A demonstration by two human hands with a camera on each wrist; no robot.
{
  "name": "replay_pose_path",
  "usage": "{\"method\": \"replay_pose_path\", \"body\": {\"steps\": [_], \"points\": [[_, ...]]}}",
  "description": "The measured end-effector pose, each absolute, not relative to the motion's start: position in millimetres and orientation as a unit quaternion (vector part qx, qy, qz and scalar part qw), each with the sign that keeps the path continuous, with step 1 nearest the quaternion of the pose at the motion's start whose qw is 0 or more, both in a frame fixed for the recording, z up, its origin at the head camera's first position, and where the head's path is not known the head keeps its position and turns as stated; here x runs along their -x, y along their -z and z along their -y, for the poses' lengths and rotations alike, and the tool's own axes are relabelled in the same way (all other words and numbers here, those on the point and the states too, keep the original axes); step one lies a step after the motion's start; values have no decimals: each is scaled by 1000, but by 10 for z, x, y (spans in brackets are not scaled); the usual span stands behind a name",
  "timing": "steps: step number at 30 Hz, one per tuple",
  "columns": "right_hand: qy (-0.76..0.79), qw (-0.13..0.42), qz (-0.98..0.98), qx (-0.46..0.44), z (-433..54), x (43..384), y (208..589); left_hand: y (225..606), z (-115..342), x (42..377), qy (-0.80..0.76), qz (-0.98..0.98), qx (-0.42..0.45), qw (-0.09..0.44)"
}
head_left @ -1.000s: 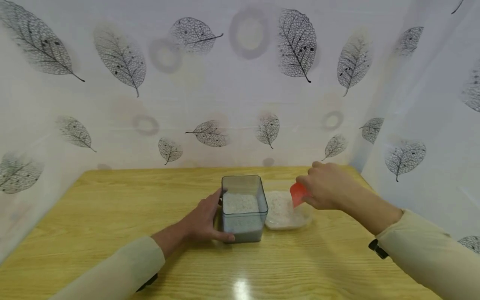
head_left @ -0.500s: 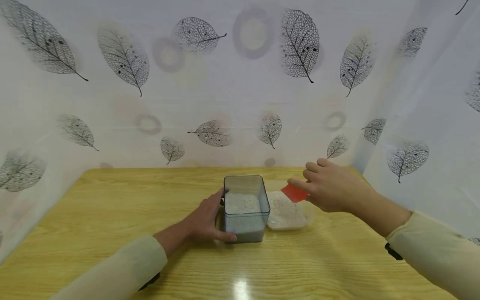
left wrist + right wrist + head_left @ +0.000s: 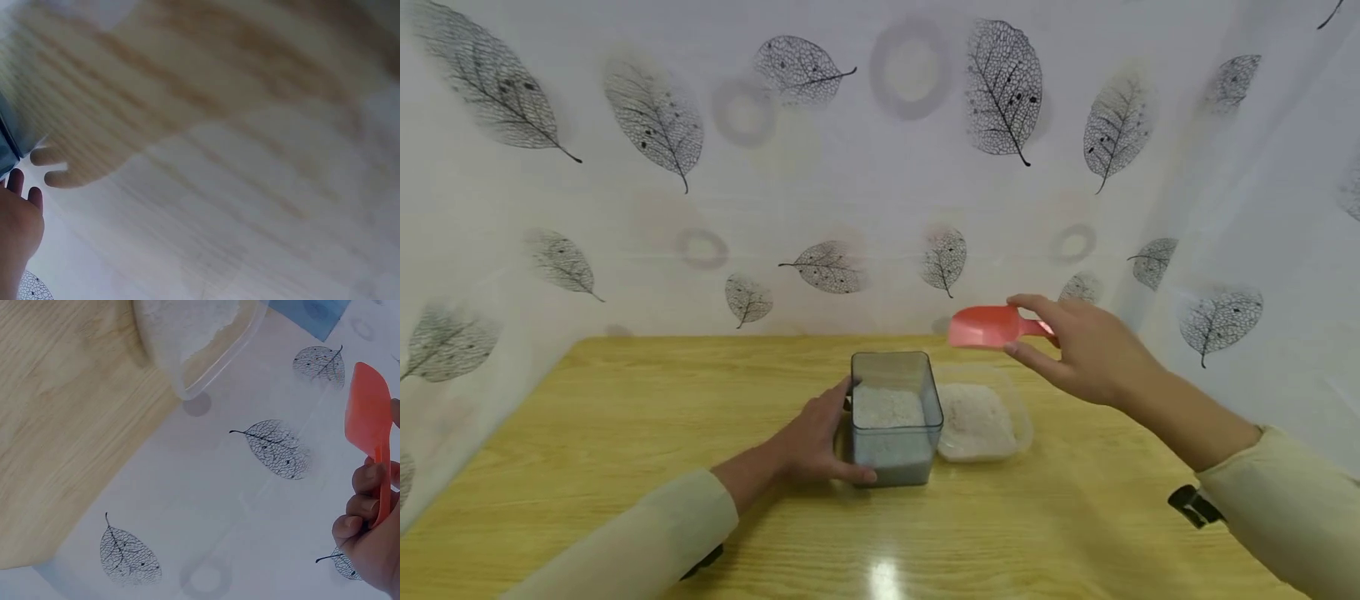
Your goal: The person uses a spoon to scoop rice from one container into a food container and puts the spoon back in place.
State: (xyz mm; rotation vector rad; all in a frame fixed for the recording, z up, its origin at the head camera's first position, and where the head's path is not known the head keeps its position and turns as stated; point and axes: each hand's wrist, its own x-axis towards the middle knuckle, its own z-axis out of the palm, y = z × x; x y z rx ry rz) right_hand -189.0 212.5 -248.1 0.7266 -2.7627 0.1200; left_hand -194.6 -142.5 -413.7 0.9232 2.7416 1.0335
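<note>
My left hand [image 3: 808, 442] grips the left side of a clear grey rectangular container [image 3: 895, 457], thumb at its front. White grainy stuff [image 3: 887, 407] fills part of it. At the left edge of the left wrist view, that hand [image 3: 19, 222] lies beside a corner of the container [image 3: 7, 140]. My right hand [image 3: 1093, 354] holds a red scoop [image 3: 985, 327] by its handle, raised above and behind a shallow clear tub [image 3: 1024, 421]. More white grainy stuff [image 3: 973, 417] lies in the tub. The right wrist view shows fingers curled round the scoop [image 3: 369, 406]; I cannot tell whether it carries anything.
The tub stands close against the container's right side on a wood-grain table [image 3: 647, 417]. A pale curtain [image 3: 850, 183] with a leaf print hangs behind the table and along its sides.
My right hand has lifted the red scoop up out of the tub and turned it level, its bowl pointing left. The left hand keeps its hold on the container.
</note>
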Motion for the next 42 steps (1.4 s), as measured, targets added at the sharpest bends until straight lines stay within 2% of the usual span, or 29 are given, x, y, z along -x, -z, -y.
{"method": "replay_pose_path", "body": {"steps": [6,19,32,42], "points": [[-41,124,944,-303,-1830,1850,2429,4133,1429,1940,-340,-890,-301,32],[48,113,899,-420,-1301,1844,2685,4146,1406,1950,-338,-889,-307,30],[163,44,878,-447,-873,1929,2799,4146,1419,1959,-326,-894,-306,26],[244,63,840,-481,-752,1999,2887,4132,1425,1953,-329,-894,-303,30]]}}
